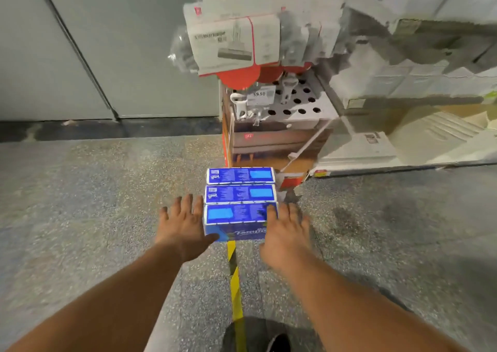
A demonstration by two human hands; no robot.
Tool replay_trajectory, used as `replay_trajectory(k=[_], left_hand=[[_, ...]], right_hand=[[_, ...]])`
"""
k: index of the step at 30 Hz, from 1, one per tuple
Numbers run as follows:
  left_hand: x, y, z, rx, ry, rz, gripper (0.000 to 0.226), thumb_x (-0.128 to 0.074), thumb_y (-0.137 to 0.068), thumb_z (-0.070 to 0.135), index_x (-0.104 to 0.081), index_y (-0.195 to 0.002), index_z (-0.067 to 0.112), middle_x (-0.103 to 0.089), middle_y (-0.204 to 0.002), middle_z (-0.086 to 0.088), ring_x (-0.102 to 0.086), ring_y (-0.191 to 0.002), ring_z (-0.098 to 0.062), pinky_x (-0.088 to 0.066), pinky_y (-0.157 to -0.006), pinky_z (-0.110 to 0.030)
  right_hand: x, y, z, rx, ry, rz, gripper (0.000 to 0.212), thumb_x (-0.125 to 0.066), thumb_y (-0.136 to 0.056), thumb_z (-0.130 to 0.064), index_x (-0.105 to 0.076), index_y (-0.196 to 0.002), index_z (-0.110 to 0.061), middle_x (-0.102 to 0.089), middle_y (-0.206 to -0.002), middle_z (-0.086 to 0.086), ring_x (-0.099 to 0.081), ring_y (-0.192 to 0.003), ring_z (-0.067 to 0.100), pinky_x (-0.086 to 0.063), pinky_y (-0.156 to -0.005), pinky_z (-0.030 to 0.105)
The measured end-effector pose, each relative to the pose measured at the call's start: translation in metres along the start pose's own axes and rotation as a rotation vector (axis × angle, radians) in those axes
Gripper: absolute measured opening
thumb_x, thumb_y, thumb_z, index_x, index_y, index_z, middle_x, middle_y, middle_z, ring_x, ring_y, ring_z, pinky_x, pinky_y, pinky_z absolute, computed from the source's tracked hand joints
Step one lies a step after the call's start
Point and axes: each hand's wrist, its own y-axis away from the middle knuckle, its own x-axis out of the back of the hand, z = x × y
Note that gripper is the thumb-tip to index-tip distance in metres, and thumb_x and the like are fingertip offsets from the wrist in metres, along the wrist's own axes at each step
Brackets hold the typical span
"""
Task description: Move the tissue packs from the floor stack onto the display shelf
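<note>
- Speckled terrazzo floor [107, 217] fills most of the head view; grey wall panels [80, 42] behind it, dark skirting strip at the base.
- Display shelf [403, 142] on the right, stacked with pale cartons; heavily blurred, contents not readable.
- Cardboard display stand [271, 139] at the shelf's end: perforated top panel, white-handled tools standing in it, price tag reading 59.50 [259, 94]. Packaged goods on cardboard backing cards [236, 39] hang above it, red parts below the cards.
- Yellow-and-black hazard tape [235, 279] runs along the floor from the bottom edge up to the packs.
- Three blue tissue packs in a row on the floor, just in front of the stand, long sides touching: far pack [240, 175], middle pack [240, 193], near pack [236, 221]. Could be a taller stack seen from above, can't tell.
- Left hand [185, 225]: fingers spread, straight, lying along the near pack's left end; thumb on its front face.
- Right hand [286, 228]: fingers spread, loosely extended, at the pack's right end; one fingertip on the top face. Contact on the end face is hidden.
- Dark shoe [258, 335] at the bottom edge.
</note>
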Motion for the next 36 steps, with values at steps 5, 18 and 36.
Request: replay_trajectory(k=[5,18,36], left_hand=[[-0.08,-0.084,0.025,0.001,0.005,-0.017,0.106,-0.039,-0.085,0.08,0.006,-0.158,0.019,0.002,-0.167,-0.007,0.002,-0.153,-0.033,-0.01,-0.12,-0.059],[-0.347,-0.284,0.044,-0.086,-0.083,-0.045,0.116,-0.036,-0.082,0.085,0.015,-0.157,0.014,0.024,-0.164,-0.004,0.022,-0.15,-0.029,0.002,-0.122,-0.055],[-0.393,-0.305,0.043,-0.077,-0.177,0.165,0.111,-0.065,-0.076,0.066,-0.007,-0.154,0.013,-0.028,-0.148,-0.007,-0.023,-0.14,-0.032,-0.007,-0.12,-0.054]], right_hand=[[-0.076,-0.097,0.029,0.048,0.032,-0.033,0.09,-0.067,-0.086,-0.042,-0.016,-0.155,-0.017,-0.018,-0.162,0.013,-0.012,-0.15,0.038,-0.013,-0.12,0.059],[-0.356,-0.301,0.068,0.048,0.027,-0.064,0.103,-0.068,-0.088,-0.047,-0.002,-0.16,-0.017,0.001,-0.169,0.006,0.004,-0.155,0.028,-0.005,-0.12,0.06],[-0.4,-0.35,0.088,0.257,0.24,0.073,0.104,-0.072,-0.082,-0.022,-0.001,-0.159,-0.024,-0.022,-0.156,0.015,-0.022,-0.141,0.036,-0.024,-0.114,0.049]])
